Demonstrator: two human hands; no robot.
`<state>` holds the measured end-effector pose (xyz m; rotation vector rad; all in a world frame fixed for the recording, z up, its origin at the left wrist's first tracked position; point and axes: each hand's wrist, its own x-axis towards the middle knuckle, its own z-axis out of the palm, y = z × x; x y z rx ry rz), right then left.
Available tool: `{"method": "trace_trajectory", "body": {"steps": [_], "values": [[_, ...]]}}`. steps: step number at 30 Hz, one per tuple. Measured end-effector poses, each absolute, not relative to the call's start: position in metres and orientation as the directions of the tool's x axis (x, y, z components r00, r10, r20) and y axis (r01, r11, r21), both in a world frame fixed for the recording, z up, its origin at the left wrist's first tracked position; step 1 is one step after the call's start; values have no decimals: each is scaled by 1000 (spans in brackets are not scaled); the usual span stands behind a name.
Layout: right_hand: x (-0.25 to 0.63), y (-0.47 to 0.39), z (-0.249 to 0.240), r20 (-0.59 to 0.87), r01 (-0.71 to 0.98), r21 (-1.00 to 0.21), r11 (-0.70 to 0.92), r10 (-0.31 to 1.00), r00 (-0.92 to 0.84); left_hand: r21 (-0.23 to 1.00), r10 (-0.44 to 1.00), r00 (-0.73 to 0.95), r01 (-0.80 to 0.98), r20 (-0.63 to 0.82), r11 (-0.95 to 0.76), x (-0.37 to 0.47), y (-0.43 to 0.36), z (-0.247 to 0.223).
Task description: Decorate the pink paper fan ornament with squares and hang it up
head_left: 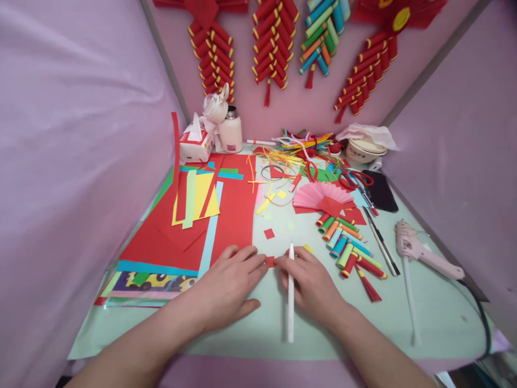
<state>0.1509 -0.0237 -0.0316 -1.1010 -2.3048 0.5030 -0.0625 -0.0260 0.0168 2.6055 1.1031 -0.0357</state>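
At the lower centre of the frame, the left hand [234, 285] lies on the pale green counter [258, 334], fingers spread and grasping nothing, the tips just beside a small red paper piece [270, 262]. The right hand [309, 277], right of it, has its fingers curled around a white pen [291, 302]; a fingertip seems to touch the red paper piece, though the contact is hard to make out. Red paper sheets [233, 226] fill the left of the counter, with a yellow sheet [202, 199] on top. Right of centre lie a pink paper fan [319, 196] and colourful paper rolls [345, 248]. A glue gun [424, 250] rests at the right, and red paper firecrackers [272, 43] hang across the top.
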Motion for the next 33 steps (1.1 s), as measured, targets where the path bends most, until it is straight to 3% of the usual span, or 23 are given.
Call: {"method": "trace_trajectory", "body": {"steps": [3,6,9,11,15,20,23,28,33], "values": [[154,-23,-30,336,541,-634,553,827,-451,256,702,701,706,-121,-660,-63,-26,17],[160,-22,-28,369,428,-788,443,896,-247,247,711,694,713,-112,-656,-63,-26,17],[163,-19,-27,291,181,-939,293,956,-39,240,720,686,720,-104,-651,-64,-25,17],[161,-17,-26,214,-52,-975,216,976,48,232,723,685,720,-91,-653,-64,-24,16],[158,-11,-21,120,-368,-919,141,990,80,199,728,683,723,-57,-662,-63,-21,14],[167,-7,-13,154,-417,-882,222,970,191,160,752,659,742,6,-652,-62,-17,16],[174,-4,-10,149,-492,-845,211,975,162,187,749,660,731,55,-657,-61,-15,15],[180,2,-7,43,-697,-716,34,999,5,313,764,633,706,124,-635,-60,-12,18],[185,4,-6,-31,-783,-606,-139,988,-151,506,834,539,690,118,-517,-48,1,29]]}}
